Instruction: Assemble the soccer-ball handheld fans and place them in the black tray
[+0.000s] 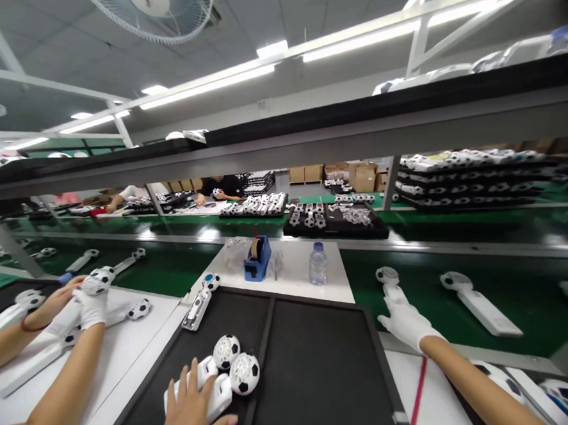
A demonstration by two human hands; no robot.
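Note:
Two white handheld fans with soccer-ball heads lie side by side in the black tray. My bare left hand rests across their handles, fingers spread and thumb apart. Over the green conveyor belt, my right hand wears a white glove and has its fingers round the handle of another soccer-ball fan; the palm hides most of that handle. To its right, a further fan lies on the belt. An opened fan with its inside showing leans at the tray's top left corner.
At left, a co-worker's gloved hand holds a fan. Behind the tray stand a blue tape dispenser and a water bottle. A shelf crosses above the belt. Stacked trays of fans stand at the far right.

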